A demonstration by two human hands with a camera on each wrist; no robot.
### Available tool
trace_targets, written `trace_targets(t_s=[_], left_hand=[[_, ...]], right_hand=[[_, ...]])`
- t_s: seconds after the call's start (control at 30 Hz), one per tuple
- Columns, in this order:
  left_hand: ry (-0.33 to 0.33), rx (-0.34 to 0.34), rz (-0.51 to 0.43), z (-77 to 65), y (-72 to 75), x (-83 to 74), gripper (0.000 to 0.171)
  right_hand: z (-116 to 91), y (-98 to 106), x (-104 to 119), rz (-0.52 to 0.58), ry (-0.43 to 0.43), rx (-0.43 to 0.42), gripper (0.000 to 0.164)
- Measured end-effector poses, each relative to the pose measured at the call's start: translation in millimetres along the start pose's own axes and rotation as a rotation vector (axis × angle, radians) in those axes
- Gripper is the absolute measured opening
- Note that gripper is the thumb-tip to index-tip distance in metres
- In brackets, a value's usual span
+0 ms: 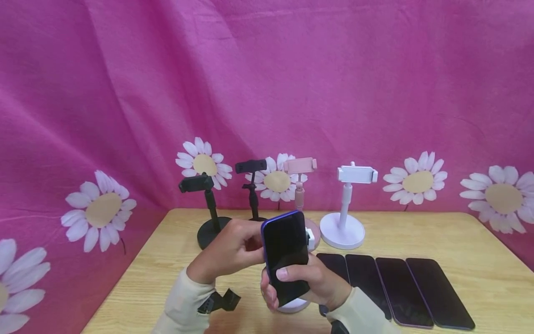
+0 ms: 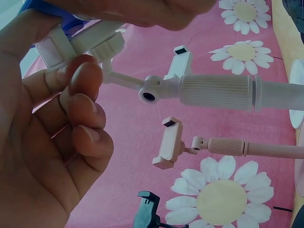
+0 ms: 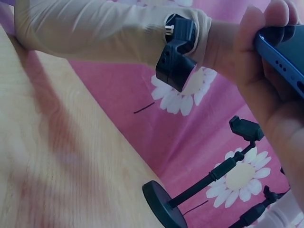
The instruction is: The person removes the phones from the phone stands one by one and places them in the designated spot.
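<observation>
My right hand grips a blue-edged smartphone, its dark screen facing me and its thumb across the lower front. Behind the phone stands a white phone stand; its round base shows below, and one end of its clamp at the phone's right edge. In the left wrist view, my left hand pinches the other end of that white clamp between thumb and index finger, against the blue phone edge. The remaining fingers are curled. The right wrist view shows the phone's lower edge in the right hand.
Behind stand two black phone stands, a pink stand and another white stand. Several dark phones lie side by side on the wooden table at right. A pink flowered cloth hangs behind.
</observation>
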State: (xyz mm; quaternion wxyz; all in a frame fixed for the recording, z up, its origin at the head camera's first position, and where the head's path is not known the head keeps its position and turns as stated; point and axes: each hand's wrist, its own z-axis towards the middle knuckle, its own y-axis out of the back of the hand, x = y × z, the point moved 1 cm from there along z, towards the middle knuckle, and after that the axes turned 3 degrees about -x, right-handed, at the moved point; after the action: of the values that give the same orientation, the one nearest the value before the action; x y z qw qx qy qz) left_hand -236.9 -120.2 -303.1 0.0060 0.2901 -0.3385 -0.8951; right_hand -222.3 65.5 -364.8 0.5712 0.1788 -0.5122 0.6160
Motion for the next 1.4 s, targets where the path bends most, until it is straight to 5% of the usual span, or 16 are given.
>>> trace_targets(t_s=[0.27,0.47,0.57,0.77,0.93,1.17,1.4], left_hand=[[0.025,-0.006,0.015,-0.6,0.8,0.6,0.007],[0.055,-0.002,0.055,-0.6,0.6,1.5,0.014],[0.076,-0.001,0.067,-2.5,3.1,0.9,0.015],[0.105,-0.008,0.073,-7.1,8.0,-0.2,0.013],[0.094,-0.010,0.069,-7.0,8.1,0.9,0.011],[0.093,-0.016,0.073,-7.7,6.8,1.4,0.013],[0.080,-0.025,0.068,-9.3,7.7,1.6,0.013]], right_hand=[[-9.2,-7.8,11.9,-0.065,-0.049,-0.032,0.029],[-42.5,-8.4,31.8,-0.204,-0.056,-0.148,0.032],[-68.1,-2.9,43.9,-0.308,-0.081,-0.304,0.033],[-125.1,13.9,71.5,-0.511,-0.264,-0.724,0.048],[-175.2,38.9,100.8,-0.726,-0.366,-0.972,0.063],[-248.2,72.9,131.1,-0.854,-0.482,-1.133,0.072],[-311.6,100.6,151.3,-0.923,-0.671,-1.113,0.072]])
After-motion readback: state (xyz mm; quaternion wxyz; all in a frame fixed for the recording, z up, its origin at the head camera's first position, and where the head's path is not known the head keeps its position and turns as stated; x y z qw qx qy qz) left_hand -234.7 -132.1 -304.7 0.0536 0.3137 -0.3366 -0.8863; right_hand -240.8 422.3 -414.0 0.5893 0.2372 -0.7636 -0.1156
